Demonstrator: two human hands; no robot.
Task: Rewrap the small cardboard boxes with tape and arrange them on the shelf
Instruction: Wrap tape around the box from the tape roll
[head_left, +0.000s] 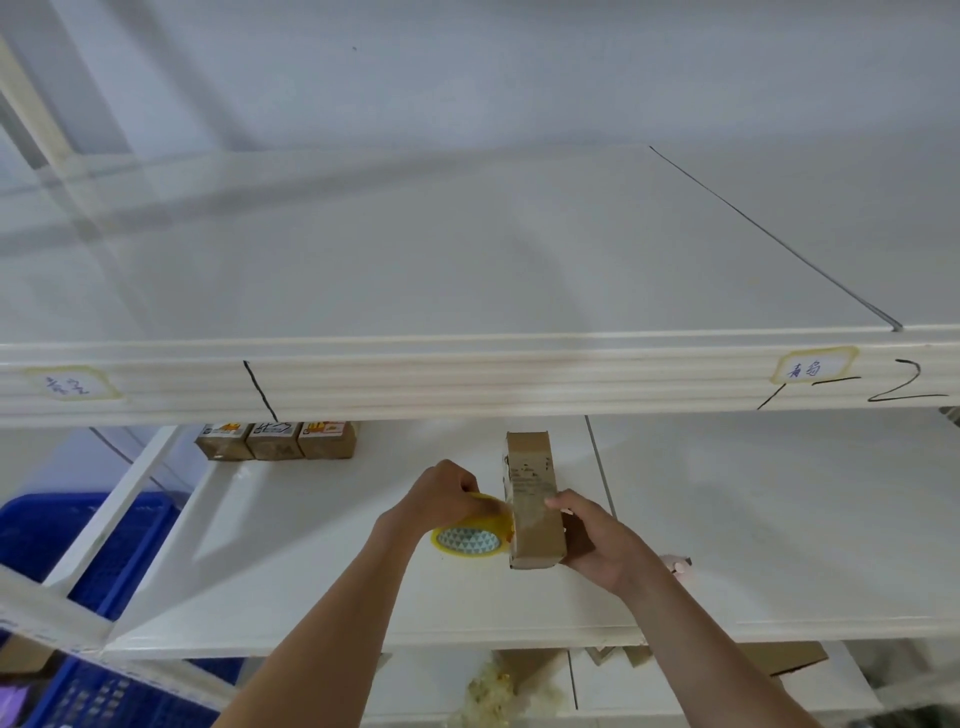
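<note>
A long brown cardboard box (532, 499) stands on its edge on the white middle shelf (322, 571). My right hand (597, 540) grips its right side, thumb on top. Just left of the box, my left hand (441, 499) holds a yellow tape roll (470, 540) with a patterned core, pinching the tape near where it meets the box. Three small taped boxes (275, 440) sit in a row at the back left of the same shelf, partly hidden by the upper shelf's front edge.
The upper shelf (467, 260) spans the view, with paper labels (813, 366) on its front rail. Blue plastic crates (78, 540) sit at the lower left. Cardboard scraps (789, 657) and crumpled packing lie on the shelf below. A small pink object (678, 564) lies behind my right wrist.
</note>
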